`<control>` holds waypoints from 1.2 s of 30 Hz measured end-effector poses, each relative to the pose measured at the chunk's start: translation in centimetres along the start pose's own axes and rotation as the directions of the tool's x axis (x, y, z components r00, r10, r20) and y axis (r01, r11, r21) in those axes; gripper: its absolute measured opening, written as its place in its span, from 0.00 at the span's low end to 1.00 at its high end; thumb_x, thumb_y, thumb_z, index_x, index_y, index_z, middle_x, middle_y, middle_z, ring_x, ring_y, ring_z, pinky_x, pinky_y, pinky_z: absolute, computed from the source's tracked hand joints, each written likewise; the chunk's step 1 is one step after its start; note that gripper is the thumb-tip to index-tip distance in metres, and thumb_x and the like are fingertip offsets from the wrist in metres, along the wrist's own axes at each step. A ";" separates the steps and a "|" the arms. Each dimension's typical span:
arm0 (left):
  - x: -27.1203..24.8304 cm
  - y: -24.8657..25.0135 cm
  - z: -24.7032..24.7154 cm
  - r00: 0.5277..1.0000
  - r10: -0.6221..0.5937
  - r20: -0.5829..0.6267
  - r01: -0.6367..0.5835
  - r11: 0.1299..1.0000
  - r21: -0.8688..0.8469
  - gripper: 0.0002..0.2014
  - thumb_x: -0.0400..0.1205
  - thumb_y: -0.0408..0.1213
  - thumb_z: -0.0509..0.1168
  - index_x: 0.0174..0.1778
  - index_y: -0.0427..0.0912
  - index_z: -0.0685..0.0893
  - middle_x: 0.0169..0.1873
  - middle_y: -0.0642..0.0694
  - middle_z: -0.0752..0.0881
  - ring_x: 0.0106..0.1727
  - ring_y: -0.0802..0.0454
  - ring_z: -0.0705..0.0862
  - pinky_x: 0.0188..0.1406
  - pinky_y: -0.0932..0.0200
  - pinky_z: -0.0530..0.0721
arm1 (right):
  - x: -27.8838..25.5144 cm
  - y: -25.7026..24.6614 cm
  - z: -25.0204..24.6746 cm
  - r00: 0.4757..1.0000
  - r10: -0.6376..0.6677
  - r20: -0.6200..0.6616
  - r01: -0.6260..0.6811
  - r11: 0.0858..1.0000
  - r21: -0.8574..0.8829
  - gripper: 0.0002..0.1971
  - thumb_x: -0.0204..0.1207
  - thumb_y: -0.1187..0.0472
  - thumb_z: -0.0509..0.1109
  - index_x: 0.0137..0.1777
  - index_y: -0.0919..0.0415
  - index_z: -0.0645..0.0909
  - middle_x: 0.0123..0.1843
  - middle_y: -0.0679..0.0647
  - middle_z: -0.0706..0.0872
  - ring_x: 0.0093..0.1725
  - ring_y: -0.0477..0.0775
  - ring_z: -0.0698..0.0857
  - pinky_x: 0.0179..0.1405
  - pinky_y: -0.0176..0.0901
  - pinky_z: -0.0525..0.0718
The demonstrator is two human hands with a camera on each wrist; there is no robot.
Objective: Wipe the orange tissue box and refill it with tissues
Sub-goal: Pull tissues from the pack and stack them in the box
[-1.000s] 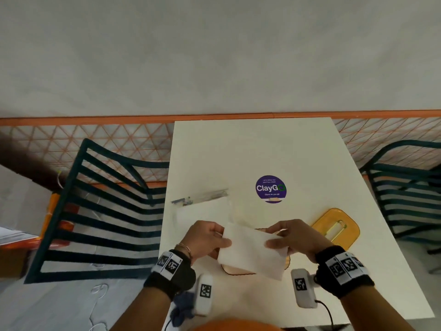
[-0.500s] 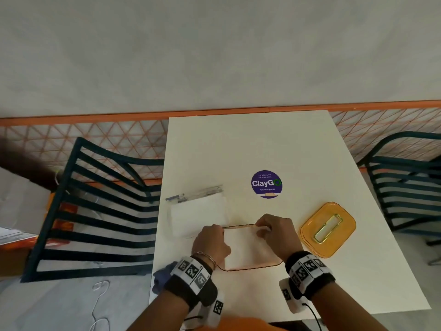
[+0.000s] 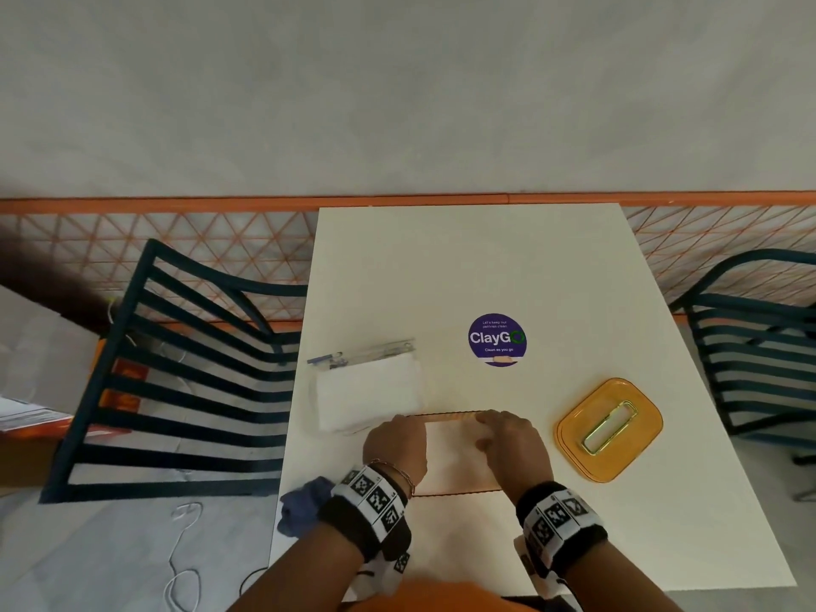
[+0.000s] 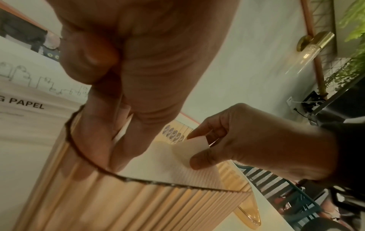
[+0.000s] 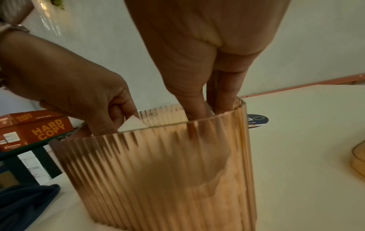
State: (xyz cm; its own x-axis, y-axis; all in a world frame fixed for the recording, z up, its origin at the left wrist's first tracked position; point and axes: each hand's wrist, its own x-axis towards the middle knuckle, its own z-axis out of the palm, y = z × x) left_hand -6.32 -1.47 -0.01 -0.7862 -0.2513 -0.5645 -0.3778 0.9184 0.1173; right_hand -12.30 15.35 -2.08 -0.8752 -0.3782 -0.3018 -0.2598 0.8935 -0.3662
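Note:
The orange ribbed tissue box (image 3: 450, 416) stands open near the table's front edge, its wall close up in the wrist views (image 4: 158, 206) (image 5: 168, 179). A white stack of tissues (image 3: 455, 452) lies inside it. My left hand (image 3: 395, 443) reaches into the box's left end, fingers curled beside a tissue corner (image 5: 132, 123). My right hand (image 3: 512, 443) is at the right end; its thumb and forefinger pinch a tissue corner (image 4: 194, 148). The orange lid (image 3: 636, 417) with a gold-rimmed slot lies flat to the right of the box.
A clear pack of white tissues (image 3: 366, 399) lies left of the box. A blue cloth (image 3: 304, 505) sits at the table's front left corner. A purple ClayGo sticker (image 3: 496, 339) marks the white table (image 3: 463, 267). Dark slatted chairs stand left (image 3: 176, 390) and right (image 3: 759, 360).
The tissue stack, held above the box a second ago, has gone down into it. Both hands followed it down and now sit inside the box's ends.

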 end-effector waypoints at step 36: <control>8.0 -11.5 -3.2 0.981 0.021 -0.194 -0.059 0.980 -0.191 0.43 0.70 0.50 0.83 0.80 0.47 0.74 0.73 0.47 0.79 0.76 0.46 0.76 0.77 0.47 0.75 | 0.9 1.9 -2.5 0.983 0.183 -0.022 -0.177 0.973 0.150 0.12 0.78 0.66 0.74 0.60 0.56 0.90 0.52 0.49 0.93 0.46 0.47 0.86 0.49 0.35 0.80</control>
State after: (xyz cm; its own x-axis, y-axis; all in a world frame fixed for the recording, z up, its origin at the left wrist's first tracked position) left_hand -9.80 -15.03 -3.30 -0.8739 -0.2864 -0.3928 -0.4174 0.8563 0.3043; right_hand -14.64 17.30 -0.90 -0.9168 -0.2032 -0.3437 -0.0366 0.8999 -0.4345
